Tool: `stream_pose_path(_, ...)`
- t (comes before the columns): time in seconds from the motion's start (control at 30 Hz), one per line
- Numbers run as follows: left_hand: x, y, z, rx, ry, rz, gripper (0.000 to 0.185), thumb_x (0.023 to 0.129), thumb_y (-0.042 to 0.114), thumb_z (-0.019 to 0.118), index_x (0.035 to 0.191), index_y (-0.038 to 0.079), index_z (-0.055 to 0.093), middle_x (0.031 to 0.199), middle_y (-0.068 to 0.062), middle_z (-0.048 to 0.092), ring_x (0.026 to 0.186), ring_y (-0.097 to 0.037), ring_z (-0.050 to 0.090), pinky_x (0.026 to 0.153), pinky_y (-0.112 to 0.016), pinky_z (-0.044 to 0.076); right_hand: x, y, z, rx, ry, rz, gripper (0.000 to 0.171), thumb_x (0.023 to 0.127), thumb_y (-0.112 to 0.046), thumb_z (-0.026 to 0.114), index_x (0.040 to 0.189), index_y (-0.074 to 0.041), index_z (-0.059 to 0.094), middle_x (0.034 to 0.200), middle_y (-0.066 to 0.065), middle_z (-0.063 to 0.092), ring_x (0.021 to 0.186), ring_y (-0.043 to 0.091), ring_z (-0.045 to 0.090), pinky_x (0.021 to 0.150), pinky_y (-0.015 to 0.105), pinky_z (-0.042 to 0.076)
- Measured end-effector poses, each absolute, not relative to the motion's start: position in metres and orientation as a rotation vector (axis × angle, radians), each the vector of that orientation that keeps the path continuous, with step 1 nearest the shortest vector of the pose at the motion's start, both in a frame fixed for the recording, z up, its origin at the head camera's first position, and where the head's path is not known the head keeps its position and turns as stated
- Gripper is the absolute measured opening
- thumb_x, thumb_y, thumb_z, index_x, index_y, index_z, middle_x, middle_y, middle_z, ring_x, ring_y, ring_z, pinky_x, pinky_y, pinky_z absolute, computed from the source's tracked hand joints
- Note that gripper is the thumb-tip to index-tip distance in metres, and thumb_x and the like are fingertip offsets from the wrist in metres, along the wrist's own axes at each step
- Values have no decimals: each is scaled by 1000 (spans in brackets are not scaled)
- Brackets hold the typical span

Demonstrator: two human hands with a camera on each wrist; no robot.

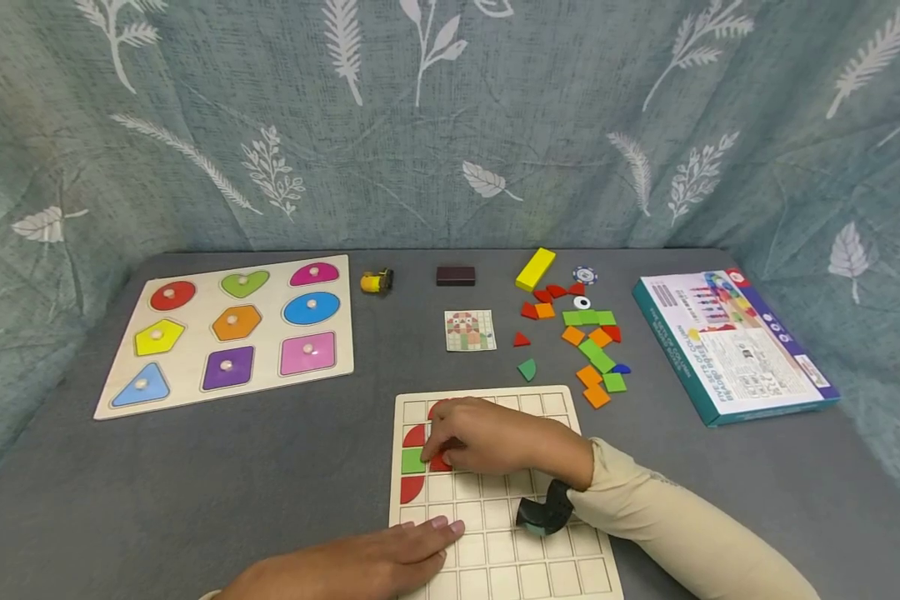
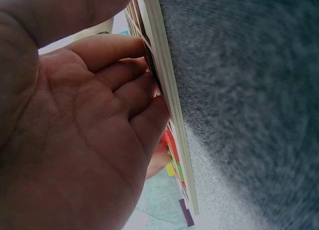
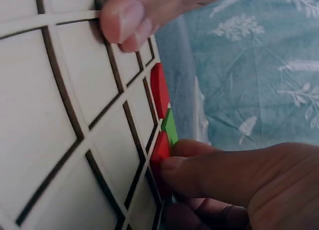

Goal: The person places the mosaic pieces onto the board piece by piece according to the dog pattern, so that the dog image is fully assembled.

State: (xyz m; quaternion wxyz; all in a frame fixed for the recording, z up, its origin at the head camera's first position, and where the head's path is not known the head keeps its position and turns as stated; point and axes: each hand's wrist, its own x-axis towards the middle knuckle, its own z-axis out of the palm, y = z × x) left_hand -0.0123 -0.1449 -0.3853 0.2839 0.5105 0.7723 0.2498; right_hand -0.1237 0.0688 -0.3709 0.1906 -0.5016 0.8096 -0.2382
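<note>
On table's near edge: grid board (image 1: 495, 533), most cells vacant, few red and green pieces along left column. Left hand (image 1: 375, 562) flat, fingers straight, steadying board's near-left corner. Right hand (image 1: 487, 437) pinching red piece (image 1: 440, 462) beside green square (image 1: 412, 460). Loose pieces (image 1: 588, 342) unplaced, far right.

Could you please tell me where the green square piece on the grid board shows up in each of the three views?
Head: green square piece in the grid board's left column, beside the right hand.
Left wrist: small green piece low at the board's edge, past the left hand.
Right wrist: centre-right, between red pieces.
Shared landmark: the grid board.
</note>
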Motion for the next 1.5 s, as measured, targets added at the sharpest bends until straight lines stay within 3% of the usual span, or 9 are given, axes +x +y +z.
stream_pose_path(0.2,-12,-145,-385,1355,2060,680,70,99,49,48,150,4,34,159,-9,21,143,-25,24,105,-32,37,-123,67,-370,-1382,2329,-644,14,86,-4,71,95,-14,75,87,-10,57,83,6,49,77,20,42)
stream_pose_path(0.4,-12,-145,-384,1337,2065,667,70,98,51,49,150,5,36,159,-6,22,143,-23,25,103,-30,39,-145,81,-366,-1290,2334,-857,16,87,1,67,97,-9,74,88,-4,63,76,7,53,70,22,46)
stream_pose_path(0.83,-6,-145,-386,1379,2125,699,72,97,52,48,149,5,37,157,-4,28,141,-21,30,96,-21,42,-220,136,-373,-720,2698,-1033,21,90,-3,67,111,3,69,97,12,66,82,24,60,68,35,50)
stream_pose_path(1.03,-6,-148,-385,1381,2114,723,72,97,51,49,151,5,34,159,-4,25,142,-22,27,98,-24,42,-240,146,-378,-462,2844,-1050,26,90,-2,66,115,6,67,106,20,67,93,32,63,76,40,52)
stream_pose_path(1.23,-6,-149,-384,1366,2108,717,72,97,52,49,152,7,32,159,-3,23,143,-22,27,99,-28,42,-252,145,-386,-438,2891,-970,31,88,-2,69,117,7,66,114,22,66,107,35,60,90,45,48)
stream_pose_path(1.5,-7,-147,-385,1381,2111,701,71,98,52,48,151,7,34,159,-4,24,142,-22,27,99,-28,42,-253,147,-387,-492,2895,-847,26,92,-4,63,115,7,68,113,21,66,105,35,61,88,46,48)
